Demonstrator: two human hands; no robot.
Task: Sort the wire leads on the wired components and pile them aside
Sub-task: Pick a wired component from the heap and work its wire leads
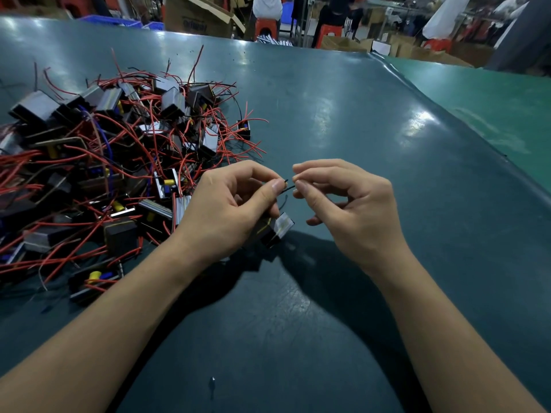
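Note:
A small black wired component [275, 229] with a pale taped side hangs just above the dark green table mat [298, 338]. My left hand [232, 210] grips it, fingers curled around the body, and its thumb and forefinger pinch thin black wire leads [285, 189] that stick up from it. My right hand [348, 204] pinches the free end of one black lead between thumb and forefinger, right beside my left fingertips. A large tangled heap of similar components [119, 162] with red, black and blue leads lies to the left.
A small screw-like bit [212, 381] lies on the mat near me. A lighter green surface [492, 96] adjoins the mat at the right. Cardboard boxes [196, 16], red stools [266, 25] and people stand beyond the far edge.

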